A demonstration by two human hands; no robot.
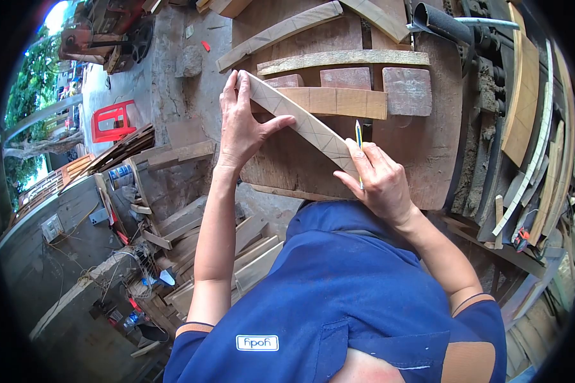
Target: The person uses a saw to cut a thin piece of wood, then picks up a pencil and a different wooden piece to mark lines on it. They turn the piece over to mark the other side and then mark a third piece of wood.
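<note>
A long, flat wooden strip [303, 124] slants across in front of me, its face marked with pencilled zigzag lines. My left hand [241, 131] grips its upper-left end, fingers along the far edge and thumb on the near edge. At the lower-right end, my right hand [384, 182] has its thumb and fingers around the strip. A pencil [358, 135] is also held in that hand, sticking up between the fingers with its tip away from me. Just beyond the strip lies a curved wooden piece [345, 102] with cross lines, partly covered by it.
More curved pieces [345, 59] and wooden blocks [407, 92] lie on the brown worktable [421, 159]. A dark rolled sheet [442, 25] rests at its far right. Long timber strips [521, 96] lean on the right. At left are a red plastic stool [114, 121] and scrap wood [188, 226].
</note>
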